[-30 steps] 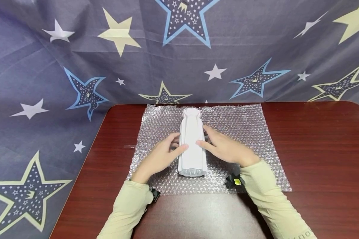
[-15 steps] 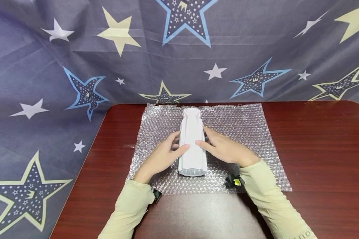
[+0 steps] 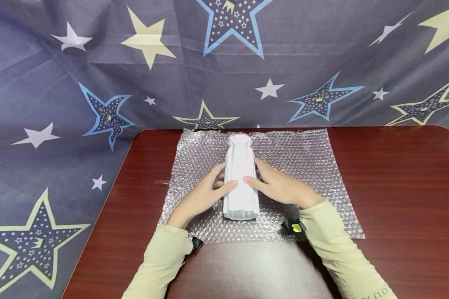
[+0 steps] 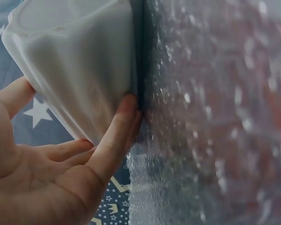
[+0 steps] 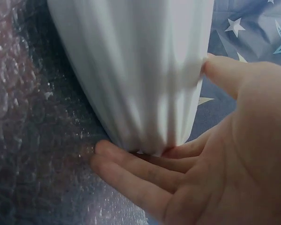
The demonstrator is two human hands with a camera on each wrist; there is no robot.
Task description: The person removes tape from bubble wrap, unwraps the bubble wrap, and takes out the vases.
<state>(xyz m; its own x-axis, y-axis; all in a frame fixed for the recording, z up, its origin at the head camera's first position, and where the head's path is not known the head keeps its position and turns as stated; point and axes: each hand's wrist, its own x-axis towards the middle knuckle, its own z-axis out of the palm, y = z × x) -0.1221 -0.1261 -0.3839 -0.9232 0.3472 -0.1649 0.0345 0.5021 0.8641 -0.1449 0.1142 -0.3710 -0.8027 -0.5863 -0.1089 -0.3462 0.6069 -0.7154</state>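
Observation:
A white fluted vase (image 3: 241,199) lies on its side on a sheet of bubble wrap (image 3: 303,160), its narrow neck toward the wall and its base toward the person. From the left, the left hand (image 3: 202,193) holds the vase, thumb on top and fingers along its side. The right hand (image 3: 284,182) grips it likewise from the right. In the left wrist view, the fingers (image 4: 114,140) touch the vase (image 4: 79,70) low down beside the bubble wrap. The right wrist view has the thumb on the ribbed vase (image 5: 140,79) and fingers (image 5: 136,173) against its lower side.
The bubble wrap lies flat on a dark red wooden table (image 3: 404,187), reaching its far edge. Behind the table hangs a grey-blue cloth (image 3: 224,83) with a star pattern. Dark straps (image 3: 292,226) sit at the wrists by pale sleeves.
Almost nothing differs. Both thumbs have slid very slightly inward over the top of the vase, which stays in place on the bubble wrap.

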